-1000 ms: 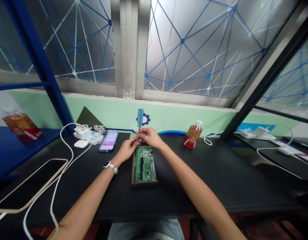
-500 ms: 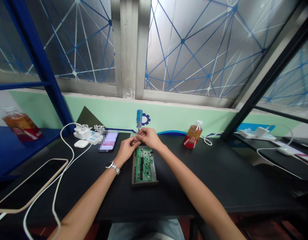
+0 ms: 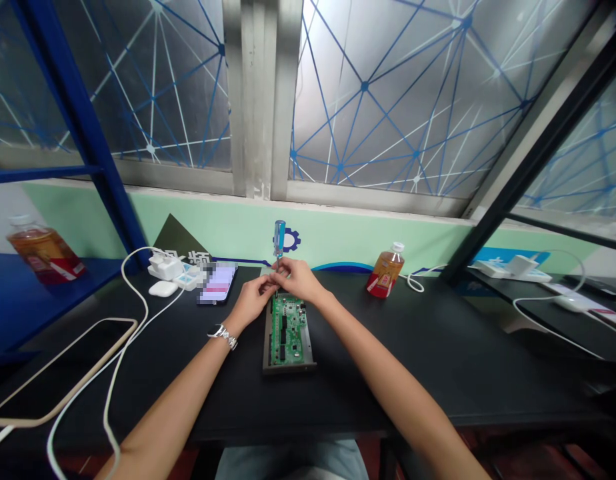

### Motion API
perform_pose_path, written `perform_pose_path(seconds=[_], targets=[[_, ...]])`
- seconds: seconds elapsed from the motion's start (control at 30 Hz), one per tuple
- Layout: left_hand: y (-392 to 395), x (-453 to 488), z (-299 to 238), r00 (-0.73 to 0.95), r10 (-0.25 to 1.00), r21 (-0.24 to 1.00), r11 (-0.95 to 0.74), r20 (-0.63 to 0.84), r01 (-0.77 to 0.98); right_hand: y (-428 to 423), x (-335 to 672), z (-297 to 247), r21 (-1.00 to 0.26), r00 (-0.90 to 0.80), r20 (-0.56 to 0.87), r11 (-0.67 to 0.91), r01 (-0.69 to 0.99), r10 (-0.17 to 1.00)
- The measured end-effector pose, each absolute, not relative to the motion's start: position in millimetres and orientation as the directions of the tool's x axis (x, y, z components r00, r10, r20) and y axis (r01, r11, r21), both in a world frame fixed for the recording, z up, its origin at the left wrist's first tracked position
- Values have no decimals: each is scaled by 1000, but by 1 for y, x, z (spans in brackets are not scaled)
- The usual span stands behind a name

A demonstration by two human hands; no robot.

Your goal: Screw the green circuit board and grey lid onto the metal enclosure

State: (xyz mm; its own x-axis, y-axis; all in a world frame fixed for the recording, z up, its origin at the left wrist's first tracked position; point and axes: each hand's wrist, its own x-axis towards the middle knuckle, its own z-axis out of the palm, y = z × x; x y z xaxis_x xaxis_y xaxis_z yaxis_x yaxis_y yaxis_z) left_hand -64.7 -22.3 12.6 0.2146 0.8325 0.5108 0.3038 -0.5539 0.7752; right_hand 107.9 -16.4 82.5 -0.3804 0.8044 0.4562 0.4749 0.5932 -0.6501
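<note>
A screwdriver [image 3: 279, 239] with a clear blue handle stands upright over the far end of a green circuit board [image 3: 291, 333]. The board lies in a shallow metal housing [image 3: 293, 368] on the black table. My right hand [image 3: 299, 279] is closed, its fingers pinched round the screwdriver's shaft below the handle. My left hand [image 3: 254, 297] is closed too, its fingertips together beside the lower shaft at the board's far left corner; what they grip is hidden. The screwdriver's tip cannot be seen behind the fingers. A metal-banded watch [image 3: 223, 335] is on my left wrist.
Left of my hands lie a lit phone [image 3: 218, 281], a white power strip with plugs [image 3: 175, 268], and a large dark phone [image 3: 63, 367] beside looping white cables [image 3: 144, 293]. A drink bottle [image 3: 386, 272] stands at the back right; another bottle [image 3: 44, 248] is far left.
Almost nothing differs. My right fingers have shifted slightly at the shaft, and the screwdriver remains upright in the same place; the board has not moved.
</note>
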Motion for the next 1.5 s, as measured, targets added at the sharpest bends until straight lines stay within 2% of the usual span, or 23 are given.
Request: perform_pose_path(seconds=[0.13,0.23,0.4,0.57,0.73,0.9,1.2,1.5], targets=[[-25,-61,17,168,847,796,-531,504,290,-18,107,82,-635,-406,486,632,445,774],[-29,-61,22,144,838,795,-545,526,268,-23,107,85,-669,-357,538,644,370,764],[-45,-71,33,232,824,768,-567,517,298,-40,118,76,-832,-151,534,548,81,832],[-55,-80,37,315,815,755,-574,487,317,-56,145,45,-873,4,383,363,-325,924],[-57,-80,38,369,784,724,-612,500,318,-63,156,31,-837,94,101,136,-530,990],[-61,-78,40,360,763,689,-643,538,334,-65,150,31,-790,92,9,63,-609,996],[-67,-71,44,374,718,634,-695,587,340,-70,144,27,-762,97,-17,49,-646,995],[-74,-57,40,342,599,493,-796,724,351,-70,147,26,-744,103,-74,14,-668,992]])
